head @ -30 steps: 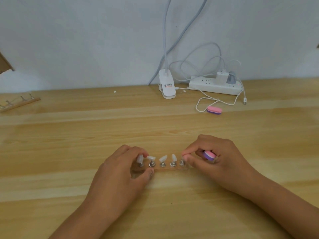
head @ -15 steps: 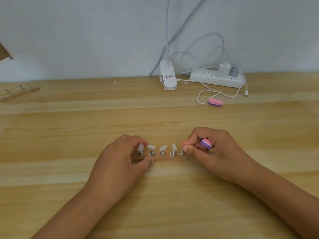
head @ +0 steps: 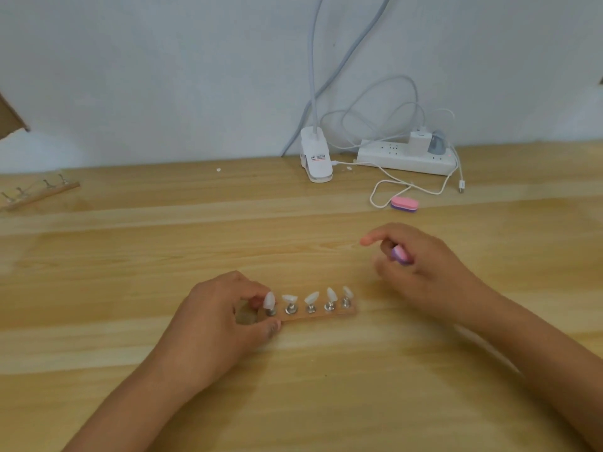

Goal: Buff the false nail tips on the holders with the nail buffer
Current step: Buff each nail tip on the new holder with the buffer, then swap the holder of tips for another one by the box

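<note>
We look down on a pale wooden worktop (head: 130, 262) that fills most of the view, with a plain whitish wall (head: 163, 76) behind it. Both forearms come in from the near edge. The left grip (head: 215, 321) rests on the wood near the middle. Its thumb is against the front edge of the holder strip (head: 321, 315) and its curled fingers are behind the strip's left end, so it pinches that end. The right grip (head: 421, 272) is apart from the strip, beyond its right end, and blurred. Its fingers are curled round the nail buffer (head: 400, 255), a small pink and purple block whose end shows between them, while the forefinger points out to the left. We cannot tell whether this hand touches the wood.

Against the wall at the back lies a white power strip (head: 404, 158) with two plugs in it. Just left of it stands a white clip lamp (head: 316, 158), its stalk rising out of view. Thin white cables (head: 381, 190) loop from there over the worktop. At the far left edge lies a second strip (head: 39, 192) with small metal pegs standing on it. A spare buffer (head: 404, 203), pink over purple, lies beside the cable loop, well apart from both hands.

On the holder strip five metal posts (head: 310, 308) stand in a row, each bearing one of the false nail tips (head: 311, 297) — whitish, pointed, tilted at differing angles. The held buffer touches none of them.
</note>
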Available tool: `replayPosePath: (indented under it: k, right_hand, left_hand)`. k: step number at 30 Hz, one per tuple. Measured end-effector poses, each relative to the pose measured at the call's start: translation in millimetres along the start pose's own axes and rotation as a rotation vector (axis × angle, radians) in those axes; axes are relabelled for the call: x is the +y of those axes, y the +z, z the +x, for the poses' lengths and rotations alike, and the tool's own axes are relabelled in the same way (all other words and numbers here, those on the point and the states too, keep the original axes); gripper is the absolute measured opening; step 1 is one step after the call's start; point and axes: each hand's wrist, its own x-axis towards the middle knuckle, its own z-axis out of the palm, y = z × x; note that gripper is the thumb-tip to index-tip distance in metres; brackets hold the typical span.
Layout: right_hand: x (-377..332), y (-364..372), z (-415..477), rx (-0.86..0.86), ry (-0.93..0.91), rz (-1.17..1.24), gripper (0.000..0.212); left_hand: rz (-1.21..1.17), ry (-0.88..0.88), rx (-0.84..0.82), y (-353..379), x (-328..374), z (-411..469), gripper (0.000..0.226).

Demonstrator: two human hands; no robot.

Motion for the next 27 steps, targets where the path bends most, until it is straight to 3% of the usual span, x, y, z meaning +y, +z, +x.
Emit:
replayPosePath:
  k: [3, 5, 10, 17, 20, 27]
  right_hand:
    - [9, 13, 1, -0.173, -0.131, -0.247, 0.026]
    - [13, 16, 1, -0.212, -0.148, -0.282, 0.025]
    - [17, -6, -11, -0.146, -0.056, 0.046, 0.027]
    - [22, -27, -33, -0.214, -0.173, -0.269, 0.035]
    - [25, -30, -31, -0.214, -0.169, -0.243, 0.023]
    - [29, -60, -36, -0.094, -0.107, -0.104, 0.017]
  left_hand:
    - [-0.004, 0.051, -0.062, -2, 3, 1, 0.019]
    - [-0.015, 0.078, -0.088, -1, 6, 1, 0.018]
    - [-0.041, 0.103, -0.079, 4, 12, 5, 0.021]
    - [-0.030, 0.193, -0.152, 22, 28, 16, 0.014]
    - [-0.028, 0.249, -0.140, 26, 36, 23, 0.012]
    - [-0.100, 0.404, 0.026, 44, 64, 46, 0.019]
